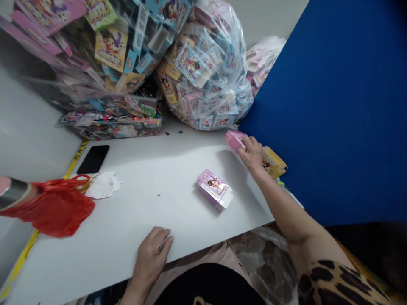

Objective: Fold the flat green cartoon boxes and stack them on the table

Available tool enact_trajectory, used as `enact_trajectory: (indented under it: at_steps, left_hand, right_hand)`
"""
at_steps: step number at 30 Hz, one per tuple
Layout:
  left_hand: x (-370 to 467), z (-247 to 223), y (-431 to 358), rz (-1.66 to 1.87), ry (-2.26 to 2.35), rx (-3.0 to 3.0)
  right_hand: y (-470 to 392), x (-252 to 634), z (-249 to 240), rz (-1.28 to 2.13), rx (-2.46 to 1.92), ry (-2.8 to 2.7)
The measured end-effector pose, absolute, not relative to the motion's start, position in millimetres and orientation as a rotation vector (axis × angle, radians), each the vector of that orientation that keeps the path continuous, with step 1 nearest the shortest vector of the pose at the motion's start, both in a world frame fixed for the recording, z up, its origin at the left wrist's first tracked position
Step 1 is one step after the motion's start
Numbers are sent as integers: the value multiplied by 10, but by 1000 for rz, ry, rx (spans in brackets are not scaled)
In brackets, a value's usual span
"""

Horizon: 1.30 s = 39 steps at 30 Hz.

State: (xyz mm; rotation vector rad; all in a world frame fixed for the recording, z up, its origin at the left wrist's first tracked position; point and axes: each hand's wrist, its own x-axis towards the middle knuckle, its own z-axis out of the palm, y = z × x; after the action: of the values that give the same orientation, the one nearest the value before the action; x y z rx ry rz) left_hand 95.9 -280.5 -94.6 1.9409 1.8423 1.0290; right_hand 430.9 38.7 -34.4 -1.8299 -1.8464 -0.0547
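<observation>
My right hand [251,153] is closed on a pink box [234,140] near the back right of the white table. Below and left of it a purple box [215,189] with a cartoon figure lies on the tabletop, its end flap open. Just right of my right wrist sits a yellow box [274,162] against the blue panel. My left hand [153,250] rests by the front edge, fingers curled together round something small and thin that I cannot make out.
Clear bags of small boxes [203,72] stand along the back, beside clear bins [121,127] of small items. A black phone [93,159], white tissue [103,185] and red plastic bag [60,207] lie at the left. The blue panel [333,106] bounds the right side.
</observation>
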Motion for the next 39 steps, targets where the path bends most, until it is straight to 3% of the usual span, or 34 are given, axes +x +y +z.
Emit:
enact_trajectory:
  at_steps: [3, 7, 13, 17, 24, 29, 39]
  left_hand:
    - [961, -959, -2794, 1062, 1848, 1969]
    - [967, -945, -2762, 1063, 1835, 2028]
    - [970, -924, -2737, 978, 1904, 1948]
    - [1081, -877, -2625, 885, 2032, 1715]
    - [1721, -705, -1807, 915, 1631, 1045]
    - [1935, -626, -1346, 880, 1545, 1079]
    - [1771, -840, -1593, 1112, 1463, 1127]
  right_hand:
    - [-262, 4338, -680, 9, -1666, -2018]
    - [-833, 4478, -989, 486, -1591, -1931]
    - [-712, 4558, -928, 708, -1545, -1443]
    - [-494, 4448, -967, 847, -1576, -1445]
    - [-616, 4374, -1012, 831, -1533, -1517]
    - [-878, 4259, -1070, 783, -1518, -1628]
    - [-1038, 4168, -1032, 677, -1566, -1637]
